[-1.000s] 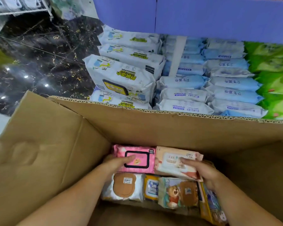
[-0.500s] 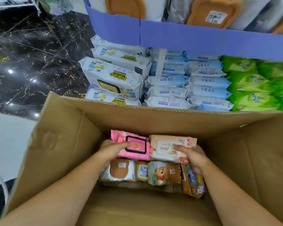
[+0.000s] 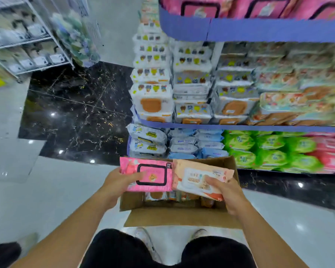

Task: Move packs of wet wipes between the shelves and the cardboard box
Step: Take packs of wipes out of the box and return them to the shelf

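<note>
My left hand (image 3: 120, 182) grips the flat pink wet-wipe pack with the black-framed lid (image 3: 153, 175). My right hand (image 3: 226, 192) grips the peach soft-plastic pack (image 3: 199, 178). I hold both level and edge to edge above the open brown cardboard box (image 3: 182, 215), likely for transfer to the purple-edged shelves (image 3: 240, 127).

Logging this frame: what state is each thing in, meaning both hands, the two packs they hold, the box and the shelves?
left hand, grips the pink pack at its left end
right hand, grips the peach pack, thumb on top
pink pack, held flat above the box
peach pack, held beside the pink pack, edges touching
cardboard box, on the floor, flaps open, other packs inside
shelves, stocked with packs
</note>
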### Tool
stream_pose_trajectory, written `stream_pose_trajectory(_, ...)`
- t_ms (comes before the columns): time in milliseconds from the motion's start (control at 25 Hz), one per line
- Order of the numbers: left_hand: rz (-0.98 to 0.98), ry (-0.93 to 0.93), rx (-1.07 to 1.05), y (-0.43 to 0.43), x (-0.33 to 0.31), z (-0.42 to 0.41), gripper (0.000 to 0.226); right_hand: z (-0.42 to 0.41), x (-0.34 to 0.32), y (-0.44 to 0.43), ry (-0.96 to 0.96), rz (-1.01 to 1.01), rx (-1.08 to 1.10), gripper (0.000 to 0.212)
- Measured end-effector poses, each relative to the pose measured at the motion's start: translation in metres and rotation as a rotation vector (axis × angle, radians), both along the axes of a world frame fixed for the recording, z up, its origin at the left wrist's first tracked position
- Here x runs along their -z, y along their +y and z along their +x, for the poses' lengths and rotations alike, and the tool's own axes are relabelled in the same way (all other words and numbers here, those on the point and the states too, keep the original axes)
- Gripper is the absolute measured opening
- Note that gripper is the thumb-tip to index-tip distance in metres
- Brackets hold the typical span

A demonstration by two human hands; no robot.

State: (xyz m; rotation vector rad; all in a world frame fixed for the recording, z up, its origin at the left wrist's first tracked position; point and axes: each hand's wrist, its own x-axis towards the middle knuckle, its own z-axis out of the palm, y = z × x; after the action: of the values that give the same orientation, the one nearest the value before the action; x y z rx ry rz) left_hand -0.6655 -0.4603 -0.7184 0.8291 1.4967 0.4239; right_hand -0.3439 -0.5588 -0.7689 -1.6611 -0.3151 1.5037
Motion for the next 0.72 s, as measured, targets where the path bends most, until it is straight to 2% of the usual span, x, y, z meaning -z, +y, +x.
stream_pose_trajectory(120, 0.081, -0.066, 0.021, 0.007, -0.106, 0.003, 0.056, 0.010, -0.108, -0.002, 0.009, 0.099, 0.045, 0.046)
stream_pose_trajectory(240, 0.200, -0.157, 0.058, 0.024, -0.194, 0.013, 0.043, 0.024, -0.205, 0.003, -0.022, 0.208, 0.030, 0.079)
stream_pose_trajectory(280, 0.245, -0.209, 0.074, 0.031, -0.218, 0.018, 0.048, 0.031, -0.230, 0.005, -0.045, 0.246, 0.046, 0.077)
stream_pose_trajectory(360, 0.330, -0.276, 0.123, 0.047, -0.263, 0.030, 0.075, 0.042, -0.278, 0.009, -0.105, 0.336, 0.078, 0.062)
stream_pose_trajectory(400, 0.368, -0.312, 0.148, 0.057, -0.284, 0.035, 0.077, 0.047, -0.300, 0.009, -0.131, 0.379, 0.086, 0.068)
stream_pose_trajectory(480, 0.412, -0.385, 0.182, 0.076, -0.320, 0.047, 0.060, 0.051, -0.339, 0.008, -0.195, 0.435, 0.119, 0.098)
stream_pose_trajectory(520, 0.433, -0.416, 0.197, 0.085, -0.336, 0.054, 0.054, 0.053, -0.358, 0.004, -0.222, 0.478, 0.142, 0.106)
stream_pose_trajectory(600, 0.467, -0.498, 0.254, 0.095, -0.364, 0.073, 0.062, 0.060, -0.390, -0.004, -0.274, 0.562, 0.182, 0.102)
stream_pose_trajectory(720, 0.510, -0.587, 0.332, 0.099, -0.399, 0.106, 0.087, 0.079, -0.427, -0.015, -0.322, 0.653, 0.240, 0.077)
